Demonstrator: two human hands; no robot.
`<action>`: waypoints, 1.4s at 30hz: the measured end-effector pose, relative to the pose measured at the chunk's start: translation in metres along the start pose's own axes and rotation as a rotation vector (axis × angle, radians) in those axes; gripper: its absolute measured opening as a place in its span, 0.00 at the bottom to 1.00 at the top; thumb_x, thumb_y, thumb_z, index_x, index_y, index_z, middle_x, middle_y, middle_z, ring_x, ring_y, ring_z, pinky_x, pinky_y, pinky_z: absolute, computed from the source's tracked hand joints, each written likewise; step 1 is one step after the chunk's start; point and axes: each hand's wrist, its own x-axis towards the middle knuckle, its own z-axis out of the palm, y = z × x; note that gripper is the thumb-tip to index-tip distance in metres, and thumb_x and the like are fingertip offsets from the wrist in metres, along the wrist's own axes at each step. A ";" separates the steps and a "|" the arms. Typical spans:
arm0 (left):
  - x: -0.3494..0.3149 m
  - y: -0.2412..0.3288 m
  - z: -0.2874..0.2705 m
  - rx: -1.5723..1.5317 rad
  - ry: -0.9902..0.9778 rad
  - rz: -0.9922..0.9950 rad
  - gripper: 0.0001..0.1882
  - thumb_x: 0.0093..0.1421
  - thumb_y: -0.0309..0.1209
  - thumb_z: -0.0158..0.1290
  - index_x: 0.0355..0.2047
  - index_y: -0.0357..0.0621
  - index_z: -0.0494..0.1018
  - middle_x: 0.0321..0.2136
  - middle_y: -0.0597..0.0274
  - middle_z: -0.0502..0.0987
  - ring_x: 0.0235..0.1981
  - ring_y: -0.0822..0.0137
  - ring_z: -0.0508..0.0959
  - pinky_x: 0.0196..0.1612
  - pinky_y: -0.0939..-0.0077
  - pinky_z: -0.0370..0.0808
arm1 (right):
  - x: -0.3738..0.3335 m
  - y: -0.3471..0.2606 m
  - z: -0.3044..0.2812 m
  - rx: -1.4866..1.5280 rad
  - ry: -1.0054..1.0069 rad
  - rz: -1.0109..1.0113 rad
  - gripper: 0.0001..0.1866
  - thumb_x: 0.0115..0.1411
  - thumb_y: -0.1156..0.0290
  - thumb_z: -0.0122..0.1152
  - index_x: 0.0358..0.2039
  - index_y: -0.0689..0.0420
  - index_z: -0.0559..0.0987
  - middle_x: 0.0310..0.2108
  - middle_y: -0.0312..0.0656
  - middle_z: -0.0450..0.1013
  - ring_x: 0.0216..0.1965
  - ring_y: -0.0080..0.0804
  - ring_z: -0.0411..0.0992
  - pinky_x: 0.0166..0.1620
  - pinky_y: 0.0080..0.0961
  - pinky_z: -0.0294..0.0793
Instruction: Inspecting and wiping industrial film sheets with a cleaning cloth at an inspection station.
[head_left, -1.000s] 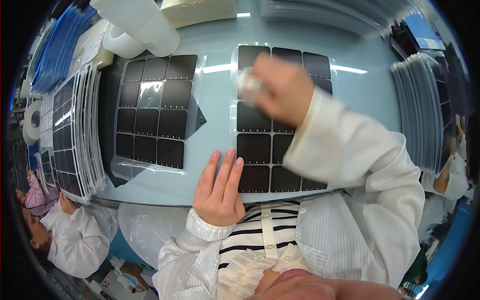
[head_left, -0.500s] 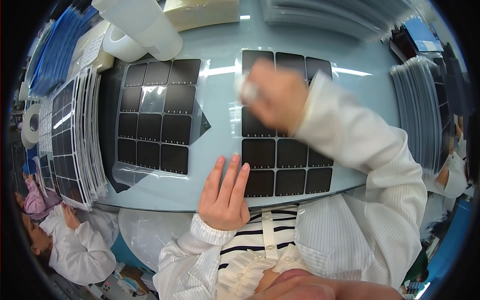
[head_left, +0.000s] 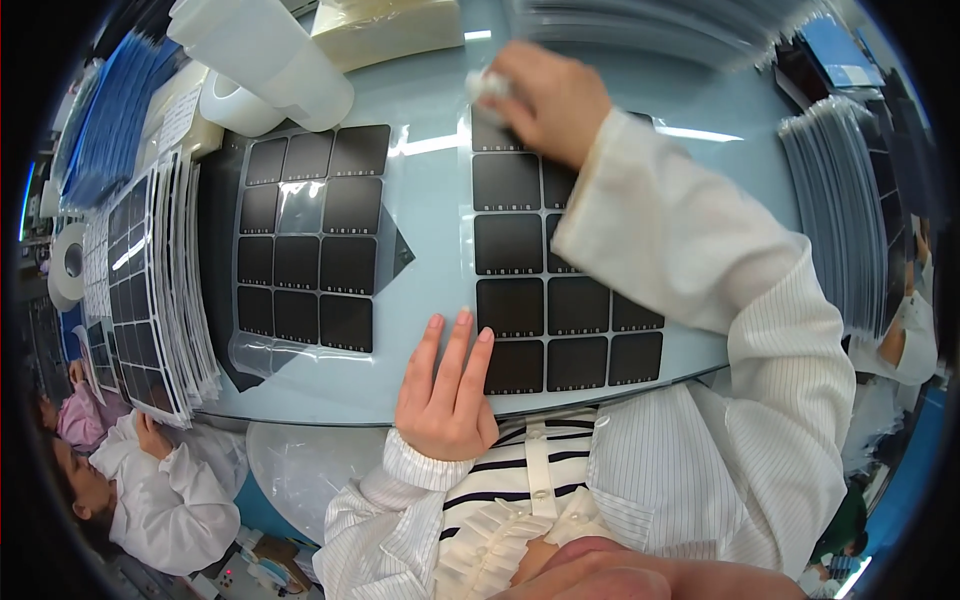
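Observation:
A sheet of black rounded squares lies in front of me on the pale blue work surface. My left hand is laid flat at its lower left edge, fingers stretched out. Over the sheet's far left corner, my right hand is closed round a white crumpled wad, perhaps cloth or tissue. My right sleeve hides part of the upper squares. To the left lies a second sheet of black squares on clear film, with one see-through square in its second row.
A translucent plastic bottle and a white roll stand at the far left. Stacks of sheets rise on the left and right. More clear sheets are piled at the back. Another person sits at lower left.
My right hand has moved away from me, from the sheet's upper middle to its far left corner, still holding the white wad. My left hand has stayed in place.

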 end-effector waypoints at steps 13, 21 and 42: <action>0.002 0.002 -0.001 -0.008 0.002 -0.008 0.25 0.43 0.18 0.42 0.44 0.32 0.74 0.47 0.44 0.75 0.50 0.41 0.72 0.52 0.59 0.71 | -0.028 -0.019 -0.008 0.120 -0.080 0.034 0.10 0.53 0.65 0.62 0.32 0.55 0.75 0.28 0.42 0.72 0.28 0.46 0.72 0.31 0.36 0.71; 0.001 0.004 0.001 -0.030 0.030 -0.028 0.25 0.43 0.17 0.41 0.45 0.31 0.74 0.46 0.44 0.75 0.50 0.41 0.73 0.52 0.59 0.71 | -0.010 -0.020 0.006 0.033 -0.079 0.029 0.12 0.53 0.64 0.61 0.35 0.56 0.74 0.31 0.44 0.72 0.31 0.49 0.73 0.32 0.38 0.72; 0.001 0.002 0.004 -0.007 0.023 -0.012 0.27 0.41 0.18 0.41 0.45 0.31 0.74 0.46 0.45 0.75 0.50 0.42 0.72 0.51 0.60 0.72 | -0.081 0.002 -0.057 0.166 -0.053 0.270 0.09 0.51 0.70 0.64 0.31 0.59 0.75 0.28 0.48 0.69 0.27 0.47 0.70 0.30 0.31 0.70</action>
